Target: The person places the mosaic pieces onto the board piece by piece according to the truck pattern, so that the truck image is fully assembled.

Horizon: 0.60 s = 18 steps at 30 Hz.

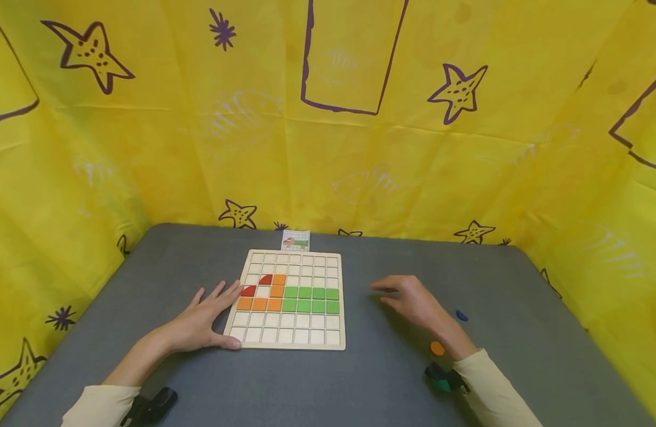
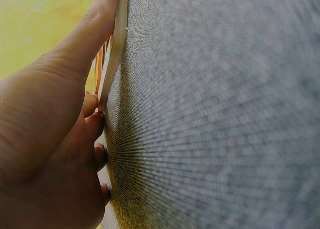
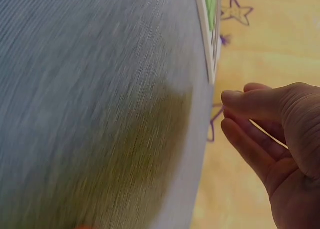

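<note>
A pale wooden grid board point(image 1: 288, 335) lies on the dark grey table. Green square tiles point(image 1: 311, 299) fill two rows at its right. Orange square tiles point(image 1: 260, 304) and two red curved tiles point(image 1: 266, 279) stand at its left. My left hand point(image 1: 202, 323) rests at the board's left edge, fingers spread, thumb at the near corner; in the left wrist view the thumb point(image 2: 85, 44) lies along the board's side. Right of the board, apart from it, my right hand point(image 1: 413, 299) hovers over the table with loosely bent fingers. Nothing shows between them.
A small printed card point(image 1: 295, 241) with a coloured grid picture lies behind the board. Near my right forearm are a blue half-round piece point(image 1: 461, 315), an orange piece point(image 1: 437, 348) and a green piece point(image 1: 442, 385), partly hidden by the wrist camera. A yellow patterned cloth point(image 1: 328, 148) hangs around the table.
</note>
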Available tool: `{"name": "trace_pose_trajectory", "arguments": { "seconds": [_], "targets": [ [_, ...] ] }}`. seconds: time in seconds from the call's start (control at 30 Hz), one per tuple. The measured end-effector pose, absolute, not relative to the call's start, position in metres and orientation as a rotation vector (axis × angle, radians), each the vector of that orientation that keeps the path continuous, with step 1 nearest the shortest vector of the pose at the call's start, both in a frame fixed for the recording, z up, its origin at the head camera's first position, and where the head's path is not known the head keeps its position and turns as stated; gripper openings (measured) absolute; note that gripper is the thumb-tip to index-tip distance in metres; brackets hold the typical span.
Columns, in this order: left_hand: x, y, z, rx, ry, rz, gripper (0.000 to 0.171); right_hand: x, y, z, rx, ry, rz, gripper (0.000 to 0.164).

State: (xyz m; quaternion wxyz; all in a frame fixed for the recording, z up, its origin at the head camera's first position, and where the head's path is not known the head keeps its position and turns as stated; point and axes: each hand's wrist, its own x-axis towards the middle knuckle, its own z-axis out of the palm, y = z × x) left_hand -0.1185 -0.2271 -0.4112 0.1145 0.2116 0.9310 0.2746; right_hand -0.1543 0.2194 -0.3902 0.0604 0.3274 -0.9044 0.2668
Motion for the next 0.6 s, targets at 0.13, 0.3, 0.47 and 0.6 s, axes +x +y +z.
{"name": "trace_pose_trajectory", "arguments": {
  "seconds": [0.13,0.3,0.47,0.6],
  "targets": [
    [-0.119,-0.227,-0.412,0.614,2.734,0.803,0.118,-0.153,0.236,-0.390,0.946,-2.754,0.827,0.031],
    [-0.118,-0.228,-0.411,0.612,2.736,0.817,0.119,-0.152,0.253,-0.392,0.907,-2.749,0.831,0.033],
    [-0.118,-0.228,-0.411,0.616,2.735,0.813,0.118,-0.148,0.274,-0.393,0.869,-2.743,0.803,0.034],
    [-0.119,-0.228,-0.412,0.611,2.725,0.817,0.118,-0.142,0.297,-0.392,0.820,-2.758,0.746,0.035]
  ]
}}
